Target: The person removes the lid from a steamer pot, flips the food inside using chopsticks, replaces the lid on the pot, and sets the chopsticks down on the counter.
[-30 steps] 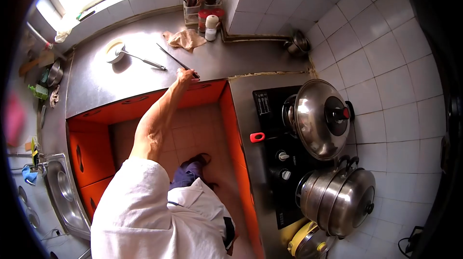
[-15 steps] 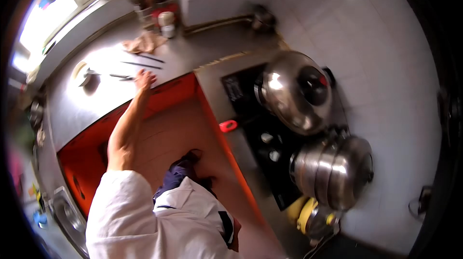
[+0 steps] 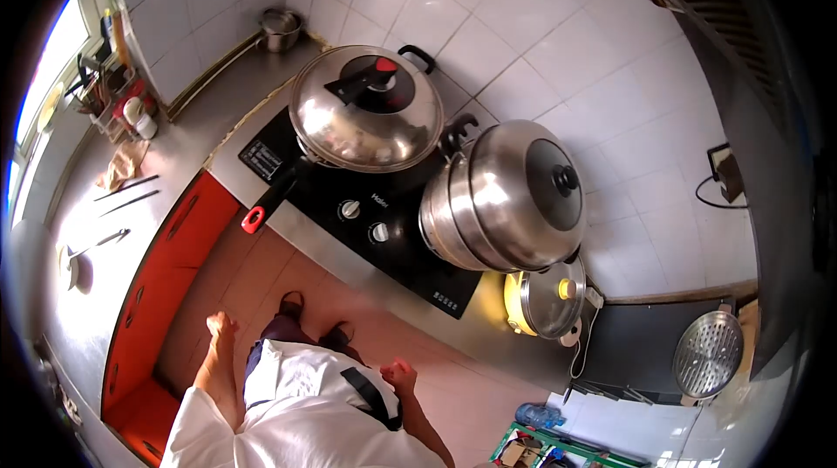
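My left hand (image 3: 222, 323), its fingers curled in with nothing visible in them, hangs over the floor beside the orange cabinets. My right hand (image 3: 399, 375) is near my waist, also loosely closed and apparently empty. Both are away from the counter and stove. Two dark thin sticks (image 3: 129, 204) lie on the counter below a crumpled tan cloth (image 3: 124, 164). A long-handled utensil (image 3: 103, 241) rests against a white bowl (image 3: 68, 267) at the left. On the black stove (image 3: 366, 215) stand a lidded wok (image 3: 366, 132) and a tiered steel steamer (image 3: 506, 198).
The wok's red-tipped handle (image 3: 254, 218) sticks out past the stove's front edge. A yellow lidded pot (image 3: 516, 304) stands right of the steamer. Farther right is a perforated steel plate (image 3: 710, 355). A utensil holder (image 3: 109, 106) and small steel pot (image 3: 280, 29) are at the back.
The view has swung right toward the stove. My left hand held a dark stick, then let go with fingers spread; now it is back from the counter. My right hand has come into view.
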{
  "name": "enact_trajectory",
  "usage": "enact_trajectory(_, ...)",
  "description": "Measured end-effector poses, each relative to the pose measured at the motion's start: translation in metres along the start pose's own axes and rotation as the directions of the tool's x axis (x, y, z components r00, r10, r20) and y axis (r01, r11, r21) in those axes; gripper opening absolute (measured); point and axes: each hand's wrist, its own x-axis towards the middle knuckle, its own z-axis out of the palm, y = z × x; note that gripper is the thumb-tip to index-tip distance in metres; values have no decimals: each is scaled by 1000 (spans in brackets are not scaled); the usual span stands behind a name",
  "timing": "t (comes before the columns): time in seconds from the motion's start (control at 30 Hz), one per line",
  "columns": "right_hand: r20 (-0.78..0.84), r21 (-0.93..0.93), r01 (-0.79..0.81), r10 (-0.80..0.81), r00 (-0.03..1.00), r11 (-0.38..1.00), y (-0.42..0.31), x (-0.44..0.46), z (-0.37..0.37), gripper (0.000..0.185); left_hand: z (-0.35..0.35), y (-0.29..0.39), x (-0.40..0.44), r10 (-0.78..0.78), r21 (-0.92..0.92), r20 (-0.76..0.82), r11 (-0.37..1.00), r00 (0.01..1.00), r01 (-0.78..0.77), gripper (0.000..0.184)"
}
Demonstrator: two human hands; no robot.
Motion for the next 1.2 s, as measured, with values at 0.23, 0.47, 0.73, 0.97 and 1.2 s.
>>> enact_trajectory(0.23, -240, -223, -73, 18, 971, 972, 37, 14, -30, 36, 38, 43, -30, -748, -384, 104, 578, 655, 720, 22)
enact_trajectory(0.47, -340, -378, -70, -68, 938, 923, 90, 39, -51, 34, 73, 124, -12, -432, -39, 27, 900, 901, 433, 30)
enact_trajectory(0.73, -461, -524, -234, -41, 886, 819, 77, 21, -35, 46, 188, 93, 32, -655, -292, 294, 632, 696, 718, 38)
enact_trajectory(0.97, -528, -429, -440, 176, 831, 789, 86, 7, -46, 59, 229, 139, -16, -313, 121, 376, 950, 872, 289, 18)
enact_trajectory(1.2, -522, -435, -475, 216, 825, 765, 91, 0, -48, 61, 209, 110, -17, -319, 179, 285, 944, 904, 276, 15)
